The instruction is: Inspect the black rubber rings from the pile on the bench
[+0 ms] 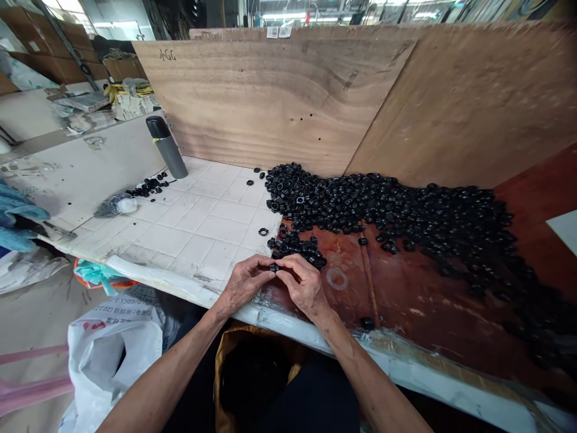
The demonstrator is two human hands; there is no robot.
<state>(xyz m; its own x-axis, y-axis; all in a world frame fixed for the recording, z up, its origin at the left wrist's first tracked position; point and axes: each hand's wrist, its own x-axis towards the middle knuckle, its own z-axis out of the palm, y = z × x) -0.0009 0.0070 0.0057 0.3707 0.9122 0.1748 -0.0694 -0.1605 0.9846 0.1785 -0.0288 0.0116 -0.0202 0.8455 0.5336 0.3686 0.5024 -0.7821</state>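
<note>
Both hands meet at the table's front edge in the head view. My left hand (246,280) pinches the left side of a small black part (273,267) between thumb and fingers. From the right, my right hand (305,285) grips the same part, its thumb and fingertips closed on it. Fingers cover much of the part. Just beyond the hands lies a small cluster of black parts (295,246). Behind it, a large heap of black ring-like parts (374,201) stretches along the wooden board to the right.
A grey bottle (171,150) stands at the back left, near a clear bag (115,205) and loose black pieces (151,185). A wooden board (270,102) closes off the back. Below the edge, an open yellow-rimmed bag (219,373) sits between my forearms.
</note>
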